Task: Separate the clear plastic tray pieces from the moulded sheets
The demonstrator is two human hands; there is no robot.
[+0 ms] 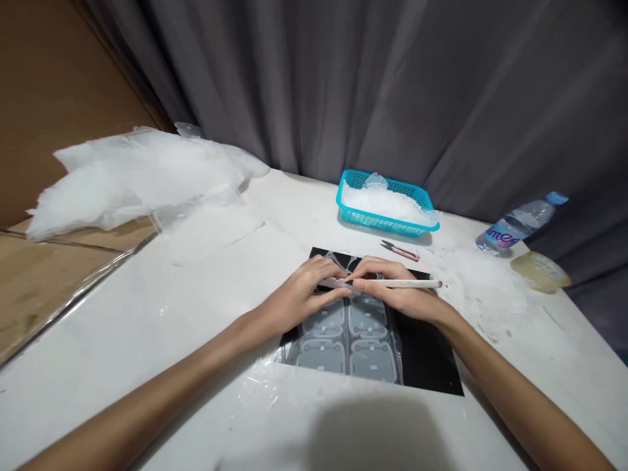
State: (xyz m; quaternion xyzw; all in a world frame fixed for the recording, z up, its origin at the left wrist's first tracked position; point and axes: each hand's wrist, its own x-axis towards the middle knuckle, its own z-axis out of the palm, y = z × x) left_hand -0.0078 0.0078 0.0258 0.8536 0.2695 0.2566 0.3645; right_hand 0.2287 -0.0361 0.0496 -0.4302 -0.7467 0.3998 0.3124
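My right hand (392, 281) is closed round a slim white pen-like tool (415, 284) with a dark tip pointing left. Its fingertips meet those of my left hand (314, 288), whose thumb and fingers curl in around a small pale piece that I cannot make out clearly. Both hands rest over a black sheet (426, 356) lying on the table. On that sheet, under a clear plastic film, are several grey rounded panels (321, 356); my hands hide the upper part.
Behind my hands stands a blue basket (387, 226) holding white sheets. Thread snips (400, 250) lie before it. A water bottle (515, 226) and a tape roll (540, 271) stand at the right. White plastic bags (142, 176) are heaped at the left, near a cardboard box (53, 281).
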